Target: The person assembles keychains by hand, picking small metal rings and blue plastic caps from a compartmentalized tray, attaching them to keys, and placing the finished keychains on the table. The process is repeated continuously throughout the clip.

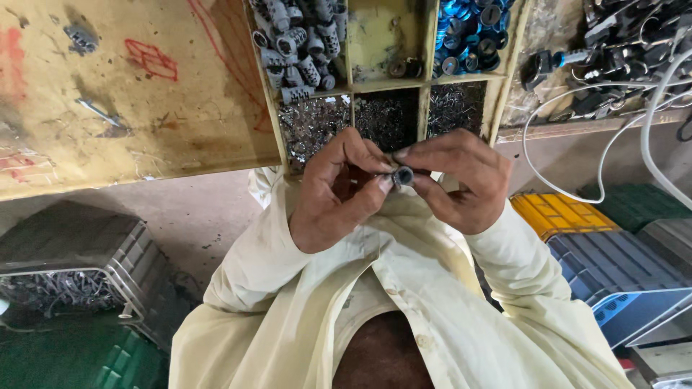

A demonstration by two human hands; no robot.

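- left hand [339,191] and right hand [454,180] both pinch one small dark round metal part [402,175] up close to the chest, fingertips covering most of it
- wooden compartment tray [349,85] behind is cut off up top, tiny bits inside too blurry to tell

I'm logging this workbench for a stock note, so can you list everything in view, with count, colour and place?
small round part: one, dark grey, pinched between both hands
wooden tray: one, yellowish, divided into compartments, top centre
grey cylinders: many, upper left compartment
blue caps: many, upper right compartment
small metal bits: heaps, silvery, lower compartments
white cable: looped, right
yellow crate: one, right
grey crate: one, lower right
wooden board: one, worn, left
left hand: holding the part
right hand: holding the part
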